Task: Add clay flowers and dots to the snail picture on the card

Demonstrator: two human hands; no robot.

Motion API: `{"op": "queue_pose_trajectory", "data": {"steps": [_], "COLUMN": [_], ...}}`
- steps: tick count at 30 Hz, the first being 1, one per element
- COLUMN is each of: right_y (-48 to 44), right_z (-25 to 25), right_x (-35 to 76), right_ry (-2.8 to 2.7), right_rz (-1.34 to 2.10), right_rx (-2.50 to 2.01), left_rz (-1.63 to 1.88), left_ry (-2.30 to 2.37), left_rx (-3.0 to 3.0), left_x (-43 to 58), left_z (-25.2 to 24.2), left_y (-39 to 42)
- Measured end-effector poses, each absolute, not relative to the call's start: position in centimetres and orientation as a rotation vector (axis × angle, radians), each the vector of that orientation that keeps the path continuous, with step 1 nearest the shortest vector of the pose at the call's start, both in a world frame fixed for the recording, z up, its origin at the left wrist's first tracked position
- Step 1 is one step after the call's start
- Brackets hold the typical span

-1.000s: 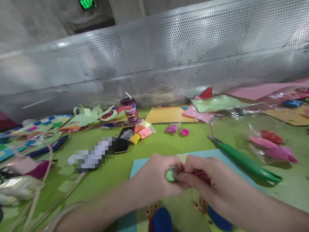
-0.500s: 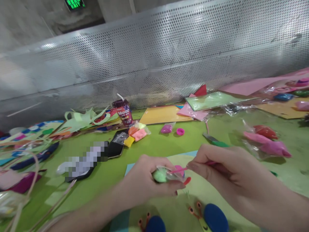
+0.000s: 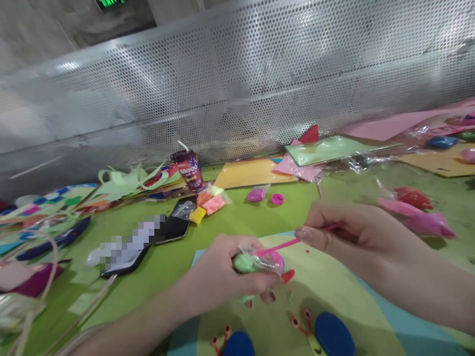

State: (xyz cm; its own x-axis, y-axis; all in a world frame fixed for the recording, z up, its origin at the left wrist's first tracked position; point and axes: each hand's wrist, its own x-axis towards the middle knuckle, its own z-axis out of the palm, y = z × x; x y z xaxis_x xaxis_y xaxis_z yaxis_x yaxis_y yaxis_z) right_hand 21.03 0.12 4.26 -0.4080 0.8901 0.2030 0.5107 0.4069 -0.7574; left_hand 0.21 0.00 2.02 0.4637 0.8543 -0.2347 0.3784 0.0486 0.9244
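My left hand (image 3: 226,269) is closed around a small clear bag of light green clay (image 3: 245,263). A thin pink stick (image 3: 278,245) is pinched between thumb and fingers of my right hand (image 3: 352,247). Its far tip meets the bag's plastic; I cannot tell whether it is inside. Right behind the bag shows a bright pink round piece (image 3: 278,258), with a red piece (image 3: 288,276) by my left fingertips. Both hands are above a pale green and blue picture sheet (image 3: 365,316). On it are two snail-like figures with orange eye stalks and dark blue discs (image 3: 335,333).
Beyond the sheet lie a purple clay packet (image 3: 257,194) and a pink ring (image 3: 277,199). A drink cup with straw (image 3: 190,170) stands near the perforated metal panel (image 3: 237,94). Phones (image 3: 178,220) lie left; red and pink clay packets (image 3: 413,198) lie right.
My right hand has shifted slightly up and right, showing more of the pink stick, which now slants down to the bag. The green-handled blade seen earlier beyond that hand no longer shows.
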Motion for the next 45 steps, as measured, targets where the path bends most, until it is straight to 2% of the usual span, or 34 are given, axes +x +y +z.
{"op": "queue_pose_trajectory", "data": {"steps": [9, 17, 23, 34, 40, 45], "right_y": [-0.3, -1.5, -1.6, -1.0, -0.9, -0.9], "right_z": [3.7, 3.2, 3.1, 4.0, 4.1, 3.7], "right_x": [20.4, 20.0, 20.0, 20.2, 20.2, 20.0], "right_ry": [-2.117, -2.245, -2.161, -2.186, -2.276, -2.342], "right_rz": [0.939, 0.569, 0.492, 0.854, 0.882, 0.779], "right_rx": [-1.196, -0.983, -1.035, -1.084, -1.115, -1.121], "left_rz": [0.476, 0.532, 0.518, 0.519, 0.465, 0.450], "left_ry": [1.053, 1.076, 1.103, 1.121, 1.135, 1.147], "left_rx": [1.607, 1.621, 1.590, 1.531, 1.590, 1.674], "left_x": [0.1, 0.0, 0.2, 0.3, 0.2, 0.3], "left_z": [1.1, 1.3, 2.4, 2.8, 2.7, 2.4], "left_y": [0.0, -0.2, -0.6, -0.5, -0.4, -0.2]}}
